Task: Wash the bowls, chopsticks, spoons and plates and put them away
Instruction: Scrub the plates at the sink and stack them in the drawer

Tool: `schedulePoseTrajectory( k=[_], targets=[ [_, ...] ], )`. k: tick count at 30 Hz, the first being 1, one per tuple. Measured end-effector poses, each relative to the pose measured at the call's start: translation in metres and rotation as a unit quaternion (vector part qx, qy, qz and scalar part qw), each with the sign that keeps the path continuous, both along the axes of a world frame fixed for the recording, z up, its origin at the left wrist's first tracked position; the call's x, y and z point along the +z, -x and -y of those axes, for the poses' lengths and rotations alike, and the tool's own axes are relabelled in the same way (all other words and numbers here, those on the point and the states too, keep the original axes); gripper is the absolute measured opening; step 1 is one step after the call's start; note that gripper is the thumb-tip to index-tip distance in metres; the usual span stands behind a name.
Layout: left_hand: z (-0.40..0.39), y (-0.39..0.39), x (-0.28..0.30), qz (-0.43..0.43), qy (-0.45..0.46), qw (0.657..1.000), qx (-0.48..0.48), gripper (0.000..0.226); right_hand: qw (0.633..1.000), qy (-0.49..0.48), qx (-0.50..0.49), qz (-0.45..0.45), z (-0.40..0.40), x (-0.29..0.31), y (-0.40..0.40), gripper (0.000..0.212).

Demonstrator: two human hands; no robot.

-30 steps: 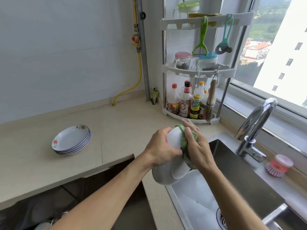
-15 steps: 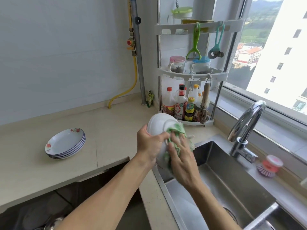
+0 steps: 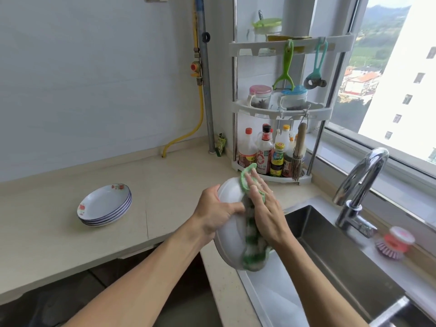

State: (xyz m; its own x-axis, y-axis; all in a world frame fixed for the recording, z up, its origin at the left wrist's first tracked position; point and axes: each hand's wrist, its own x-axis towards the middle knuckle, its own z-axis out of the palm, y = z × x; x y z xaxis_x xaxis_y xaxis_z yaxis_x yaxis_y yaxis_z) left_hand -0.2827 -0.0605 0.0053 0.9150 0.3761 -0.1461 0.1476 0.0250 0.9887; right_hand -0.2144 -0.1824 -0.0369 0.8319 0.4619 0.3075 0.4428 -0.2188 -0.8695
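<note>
Tilting on its side over the sink's (image 3: 330,253) left edge, a white bowl (image 3: 230,237) is being held up between both hands. The left hand (image 3: 215,214) is clamping its grip on the bowl's rim, thumb curling onto the near face. The right hand (image 3: 266,208) is pressing a green-and-white cloth (image 3: 252,241) flat against the bowl, fingers lying straight and slightly apart. A stack of flowered plates (image 3: 105,204) is sitting well apart on the desk (image 3: 59,244) to the left. A tap (image 3: 361,185) is standing beyond the sink, with a pink brush (image 3: 394,243) lying just beside it.
</note>
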Motion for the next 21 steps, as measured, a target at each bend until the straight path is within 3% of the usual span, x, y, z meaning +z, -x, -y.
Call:
schedulePoseTrajectory(
  k=[3,7,11,14,18,21],
  targets=[
    [-0.008,0.007,0.003,0.029,0.005,1.0,-0.006,0.048,0.995,0.018,0.047,0.082,-0.014,0.001,0.012,0.049],
    [-0.022,0.023,0.011,0.026,-0.041,0.993,0.111,0.044,0.998,-0.018,0.027,-0.056,-0.024,-0.01,0.007,0.044],
    [-0.039,0.035,0.012,0.063,-0.037,0.969,0.234,0.033,0.993,-0.012,-0.014,-0.117,-0.06,-0.016,0.036,0.052],
    [-0.054,0.043,0.012,0.076,-0.023,0.941,0.328,0.037,0.994,-0.059,-0.017,-0.09,-0.089,-0.014,0.082,0.052],
    [-0.084,0.067,0.013,0.063,0.012,0.913,0.403,0.038,0.992,-0.077,0.067,-0.068,-0.121,-0.03,0.129,0.057],
    [-0.109,0.102,0.009,0.065,0.026,0.913,0.401,0.034,0.97,-0.103,0.05,-0.213,-0.15,-0.036,0.12,0.063]
  ],
)
